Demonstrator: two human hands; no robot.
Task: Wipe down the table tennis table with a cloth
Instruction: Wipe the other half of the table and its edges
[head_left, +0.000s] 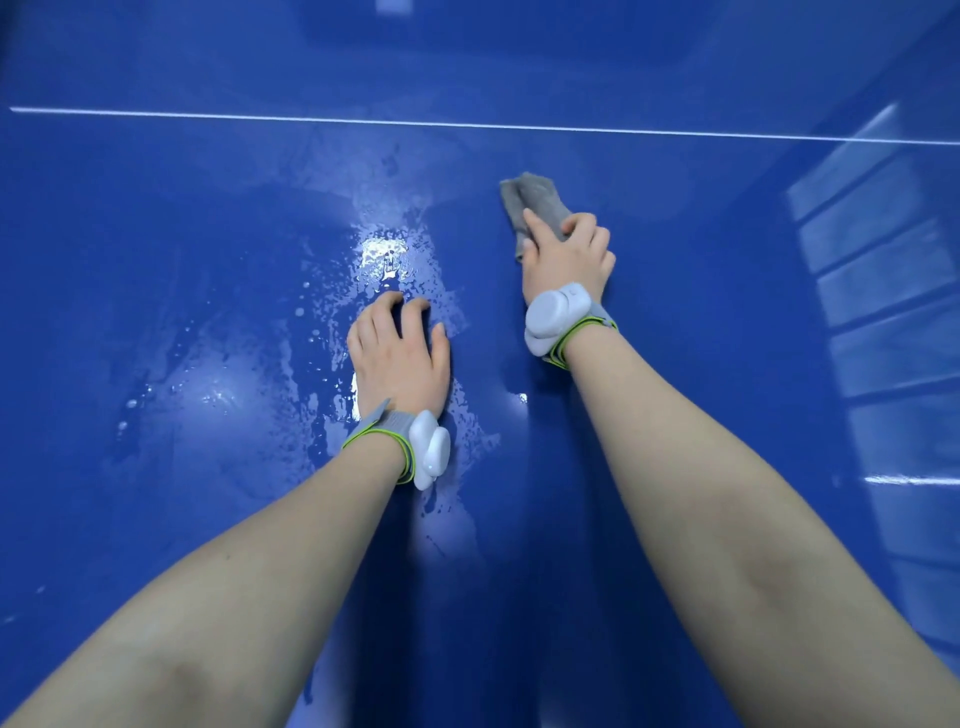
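The glossy blue table tennis table (156, 249) fills the whole view. A crumpled grey cloth (535, 202) lies on it right of centre, with my right hand (566, 260) pressed down on its near end and gripping it. My left hand (400, 353) rests on the table to the left, fingers bent and spread, holding nothing. Both wrists carry a white device on a grey and green strap. Wet smears and droplets (384, 260) shine on the surface just beyond and around my left hand.
A thin white line (467, 124) crosses the table from left to right beyond both hands. Window reflections (883, 312) show on the right side of the surface.
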